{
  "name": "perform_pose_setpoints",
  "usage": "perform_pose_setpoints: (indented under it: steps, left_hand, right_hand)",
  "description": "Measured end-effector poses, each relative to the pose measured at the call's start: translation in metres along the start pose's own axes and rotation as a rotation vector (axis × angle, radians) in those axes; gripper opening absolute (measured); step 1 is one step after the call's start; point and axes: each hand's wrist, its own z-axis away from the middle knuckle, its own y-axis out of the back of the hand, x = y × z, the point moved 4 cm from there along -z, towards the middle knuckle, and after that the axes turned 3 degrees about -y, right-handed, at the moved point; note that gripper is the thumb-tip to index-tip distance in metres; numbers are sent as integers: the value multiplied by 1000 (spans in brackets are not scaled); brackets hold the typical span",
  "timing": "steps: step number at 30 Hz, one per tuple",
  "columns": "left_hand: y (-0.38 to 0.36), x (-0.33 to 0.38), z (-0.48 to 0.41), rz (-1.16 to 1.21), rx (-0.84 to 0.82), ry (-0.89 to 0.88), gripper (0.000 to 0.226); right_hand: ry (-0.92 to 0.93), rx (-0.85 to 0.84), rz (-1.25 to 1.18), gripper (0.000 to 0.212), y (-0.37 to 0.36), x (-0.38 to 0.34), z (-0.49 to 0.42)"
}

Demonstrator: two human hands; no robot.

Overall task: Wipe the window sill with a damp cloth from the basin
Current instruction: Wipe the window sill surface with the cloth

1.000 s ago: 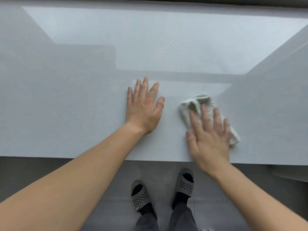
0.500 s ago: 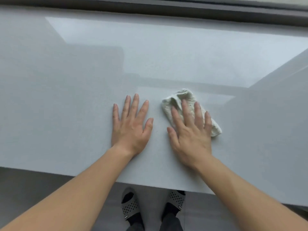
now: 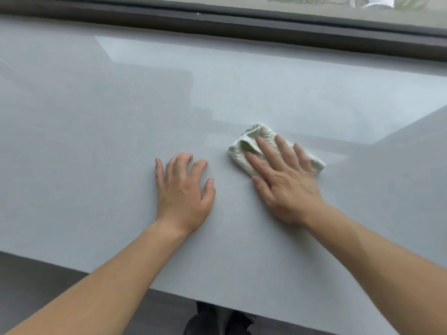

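Observation:
A wide, glossy grey window sill (image 3: 96,131) fills most of the view. On it, right of centre, lies a folded pale green-white cloth (image 3: 251,139). My right hand (image 3: 285,180) presses flat on the cloth, fingers spread over it and covering its near half. My left hand (image 3: 181,189) rests palm down on the bare sill just left of the cloth, fingers slightly curled, holding nothing. No basin is in view.
A dark window frame (image 3: 242,27) runs along the sill's far edge, with glass beyond it. The sill's near edge crosses the bottom of the view. Below it are a grey floor (image 3: 36,281) and my feet (image 3: 217,320).
The view has tilted up, so the window frame shows more and my feet less. My right hand has slid the cloth farther away across the sill. My left fingers have curled a little.

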Motion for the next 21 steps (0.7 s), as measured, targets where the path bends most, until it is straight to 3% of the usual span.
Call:
perform_pose_setpoints:
  steps: [2,4,7,9,11,14,18,21]
  left_hand:
    - [0,2,-16,74,11,28,43]
    - [-1,5,-30,133,2,17,47]
    - [-5,15,-55,169,-19,-36,49]
    - [-10,26,-80,191,-27,-61,53]
    - [-17,35,-102,191,-87,-52,59]
    - [-32,40,-117,50,-198,-21,66]
    - [-40,43,-114,-141,-205,-37,68]
    - [-41,44,-116,-160,-200,-46,69]
  right_hand:
    - [-70,22,5,59,10,42,-30]
    - [-293,44,-48,59,23,81,-62]
    - [-511,68,-99,58,25,80,-83]
    - [-421,66,-92,59,20,55,-76]
    - [-186,39,-38,59,15,37,-60]
    - [-19,-3,4,56,24,69,-69]
    - [-361,54,-40,57,43,130,-128]
    - [-469,59,-89,56,41,108,-147]
